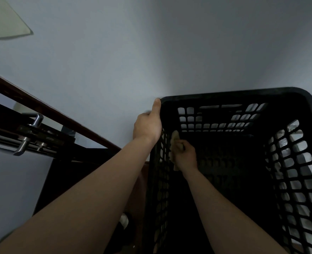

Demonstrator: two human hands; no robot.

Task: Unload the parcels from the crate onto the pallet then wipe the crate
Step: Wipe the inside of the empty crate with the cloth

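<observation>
**Q:** What is hidden or hard to make out?

**A:** The scene is dim. A black lattice crate fills the lower right, and its near end and right wall run off the frame edges. Its floor is almost black, so I cannot tell whether anything lies on it. Pale shapes show through the holes of its right wall, but what they are is unclear. The left hand's fingers are out of sight behind the crate's outer wall. Near the left edge a metal door handle is blurred. A pale grey wall fills the top.

**Q:** And the hands?

**A:** Both bare forearms reach forward from the bottom edge. The left hand grasps the crate's far left corner, thumb lying up along the rim. The right hand is inside the crate, fingers curled round a pale tan cloth. It holds the cloth against the inner face of the left wall, just below the left hand.
</observation>
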